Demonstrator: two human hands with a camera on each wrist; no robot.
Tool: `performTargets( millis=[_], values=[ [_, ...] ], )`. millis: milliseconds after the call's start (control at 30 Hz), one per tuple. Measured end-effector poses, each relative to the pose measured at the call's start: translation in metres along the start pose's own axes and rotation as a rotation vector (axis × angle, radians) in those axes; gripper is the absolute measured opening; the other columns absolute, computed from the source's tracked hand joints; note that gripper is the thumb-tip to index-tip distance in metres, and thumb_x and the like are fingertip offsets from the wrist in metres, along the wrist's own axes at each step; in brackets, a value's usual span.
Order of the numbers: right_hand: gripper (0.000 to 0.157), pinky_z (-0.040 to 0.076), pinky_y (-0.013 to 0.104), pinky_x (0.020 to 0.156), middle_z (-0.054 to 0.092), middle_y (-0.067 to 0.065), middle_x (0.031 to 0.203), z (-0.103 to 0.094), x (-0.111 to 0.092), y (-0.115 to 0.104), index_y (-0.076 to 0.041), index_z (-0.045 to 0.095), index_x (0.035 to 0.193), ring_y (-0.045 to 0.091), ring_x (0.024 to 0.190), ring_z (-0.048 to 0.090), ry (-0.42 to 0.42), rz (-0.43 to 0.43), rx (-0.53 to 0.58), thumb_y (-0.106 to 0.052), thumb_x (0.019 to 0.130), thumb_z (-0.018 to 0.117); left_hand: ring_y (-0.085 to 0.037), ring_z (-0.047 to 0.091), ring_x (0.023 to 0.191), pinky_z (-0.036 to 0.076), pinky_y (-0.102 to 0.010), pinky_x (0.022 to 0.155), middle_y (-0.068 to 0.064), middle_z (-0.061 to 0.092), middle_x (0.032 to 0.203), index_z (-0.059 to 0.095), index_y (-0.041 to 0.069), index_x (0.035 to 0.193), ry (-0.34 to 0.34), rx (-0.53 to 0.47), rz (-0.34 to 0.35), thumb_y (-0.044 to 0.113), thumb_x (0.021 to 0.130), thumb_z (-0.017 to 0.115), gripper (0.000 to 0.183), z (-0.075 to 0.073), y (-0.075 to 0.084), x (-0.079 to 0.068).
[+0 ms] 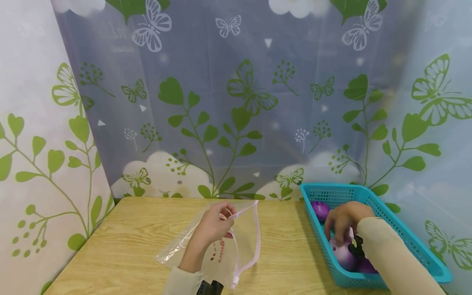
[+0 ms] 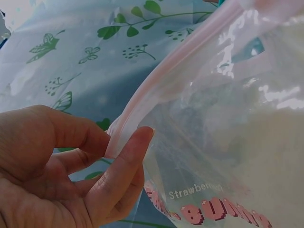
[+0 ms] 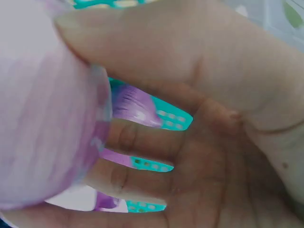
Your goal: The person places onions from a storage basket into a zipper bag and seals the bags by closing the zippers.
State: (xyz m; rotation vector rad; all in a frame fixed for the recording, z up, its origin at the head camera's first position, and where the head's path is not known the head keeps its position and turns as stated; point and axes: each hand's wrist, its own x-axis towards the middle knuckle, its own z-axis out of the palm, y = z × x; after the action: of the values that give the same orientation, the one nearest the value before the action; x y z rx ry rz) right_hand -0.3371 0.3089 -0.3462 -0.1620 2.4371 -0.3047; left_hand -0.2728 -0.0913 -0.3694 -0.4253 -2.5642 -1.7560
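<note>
My left hand (image 1: 217, 223) pinches the pink zip edge of a clear plastic zip bag (image 2: 213, 142) between thumb and fingers. The bag stands partly raised over the table with its mouth spread toward the right. Red lettering shows on its side. Inside the blue basket (image 1: 321, 250), my right hand (image 1: 348, 219) grips a pale purple onion (image 3: 42, 128), thumb on one side and fingers around the other. A darker purple onion (image 1: 320, 211) lies beyond the fingers, near the basket's far left corner. More purple shows under the right wrist, partly hidden by it.
The perforated basket stands at the right end of the wooden table (image 1: 140, 233). Behind the table hangs a grey-blue sheet (image 1: 206, 53) printed with green leaves and butterflies, and similar sheets close in both sides.
</note>
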Motion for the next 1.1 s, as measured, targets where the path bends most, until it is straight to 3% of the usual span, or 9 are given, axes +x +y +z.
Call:
performTargets(
  millis=[100, 233, 533, 867, 1100],
  values=[
    [0.037, 0.061, 0.034, 0.065, 0.068, 0.008, 0.105, -0.009, -0.007, 0.006, -0.021, 0.075, 0.107, 0.021, 0.082, 0.065, 0.038, -0.036, 0.117, -0.004, 0.076, 0.082, -0.017, 0.058, 0.064, 0.065, -0.033, 0.058, -0.012, 0.058, 0.094, 0.062, 0.002, 0.102, 0.002, 0.004, 0.000, 0.001, 0.097, 0.059, 0.006, 0.000, 0.000, 0.000],
    [0.041, 0.065, 0.039, 0.071, 0.067, 0.010, 0.117, -0.022, -0.018, 0.015, -0.012, 0.073, 0.117, 0.022, 0.090, 0.066, 0.050, -0.137, 0.247, -0.002, 0.078, 0.082, -0.017, 0.058, 0.064, 0.065, -0.032, 0.058, -0.012, 0.058, 0.093, 0.062, 0.002, 0.102, 0.004, 0.000, 0.001, 0.000, 0.096, 0.059, 0.007, 0.000, 0.001, 0.000],
    [0.045, 0.065, 0.044, 0.076, 0.060, 0.021, 0.131, -0.041, -0.035, 0.025, -0.006, 0.069, 0.127, 0.029, 0.107, 0.063, 0.100, -0.322, 0.361, -0.006, 0.084, 0.079, -0.018, 0.060, 0.064, 0.065, -0.032, 0.057, -0.013, 0.058, 0.094, 0.062, 0.001, 0.103, 0.000, 0.003, -0.003, -0.001, 0.096, 0.057, 0.008, -0.001, 0.002, -0.001],
    [0.047, 0.065, 0.044, 0.082, 0.057, 0.025, 0.142, -0.045, -0.042, 0.008, -0.007, 0.066, 0.133, 0.031, 0.114, 0.066, 0.148, -0.429, 0.330, -0.016, 0.089, 0.080, -0.017, 0.066, 0.058, 0.057, -0.030, 0.049, -0.013, 0.059, 0.094, 0.063, 0.002, 0.104, -0.001, 0.027, -0.001, 0.001, 0.095, 0.056, 0.011, -0.002, 0.002, -0.001],
    [0.047, 0.062, 0.039, 0.080, 0.063, 0.020, 0.136, -0.042, -0.038, -0.013, -0.008, 0.068, 0.130, 0.030, 0.111, 0.064, 0.179, -0.504, 0.291, -0.016, 0.086, 0.081, -0.017, 0.066, 0.057, 0.057, -0.030, 0.049, -0.013, 0.059, 0.094, 0.062, 0.002, 0.104, -0.002, 0.024, -0.004, 0.001, 0.095, 0.056, 0.011, -0.003, 0.002, -0.001]
  ],
)
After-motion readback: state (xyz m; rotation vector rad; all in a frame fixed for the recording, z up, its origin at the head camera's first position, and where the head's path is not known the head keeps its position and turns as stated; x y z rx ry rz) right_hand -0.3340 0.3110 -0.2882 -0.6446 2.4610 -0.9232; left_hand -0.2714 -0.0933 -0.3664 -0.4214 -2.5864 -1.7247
